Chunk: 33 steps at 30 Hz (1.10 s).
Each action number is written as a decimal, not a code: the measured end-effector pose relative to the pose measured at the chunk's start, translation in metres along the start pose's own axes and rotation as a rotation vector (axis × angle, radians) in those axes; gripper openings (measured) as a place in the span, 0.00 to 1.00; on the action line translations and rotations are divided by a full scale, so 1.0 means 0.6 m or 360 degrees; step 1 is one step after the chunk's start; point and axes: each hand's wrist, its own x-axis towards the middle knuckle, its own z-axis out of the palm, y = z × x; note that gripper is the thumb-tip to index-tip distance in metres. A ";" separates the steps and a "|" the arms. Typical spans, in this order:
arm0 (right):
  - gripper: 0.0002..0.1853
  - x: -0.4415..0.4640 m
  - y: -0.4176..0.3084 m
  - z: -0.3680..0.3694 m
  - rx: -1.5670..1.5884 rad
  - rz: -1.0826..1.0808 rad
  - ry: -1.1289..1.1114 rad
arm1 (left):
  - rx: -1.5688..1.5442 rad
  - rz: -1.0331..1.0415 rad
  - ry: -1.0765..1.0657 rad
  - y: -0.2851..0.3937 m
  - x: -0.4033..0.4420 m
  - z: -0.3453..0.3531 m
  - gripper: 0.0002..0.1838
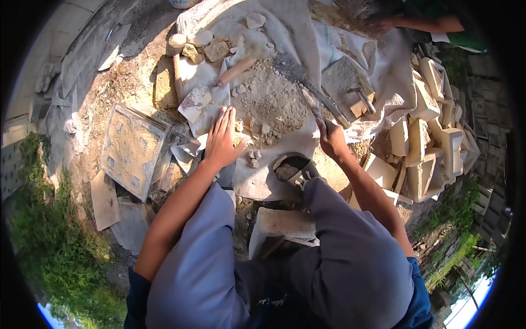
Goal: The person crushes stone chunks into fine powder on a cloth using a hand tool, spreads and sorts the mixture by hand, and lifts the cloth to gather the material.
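Rubble (276, 104) lies heaped on a pale cloth (274, 174), mostly broken fine, by the look of it; coarser lumps (255, 159) remain at its near edge, and bigger stones (217, 50) sit whole beyond; the right hand (332, 141) is closed round a pointed tool (310, 102) beside the heap; the left hand (221, 143) rests palm down, fingers extended, gripping nothing visible, near a pale block (194, 104).

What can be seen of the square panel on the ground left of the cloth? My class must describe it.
The panel has a narrow pale rim around a rough, yellowish, stone-like face with several greyish patches. It lies face up, turned cornerwise. Flat pieces show by its lower edge; whether they support it is unclear. The left hand is apart from it.
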 end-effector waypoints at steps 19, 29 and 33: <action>0.31 0.039 0.027 0.022 -0.0270 -0.0028 0.0131 | 0.0060 0.0025 -0.0002 -0.002 -0.002 0.000 0.51; 0.26 0.040 0.005 -0.002 -0.0101 0.0211 -0.0113 | -0.0010 -0.0036 -0.0051 0.001 0.000 -0.002 0.52; 0.30 0.001 0.025 0.018 -0.0006 -0.0039 -0.0059 | -0.0071 -0.0003 0.0037 0.002 0.001 0.001 0.52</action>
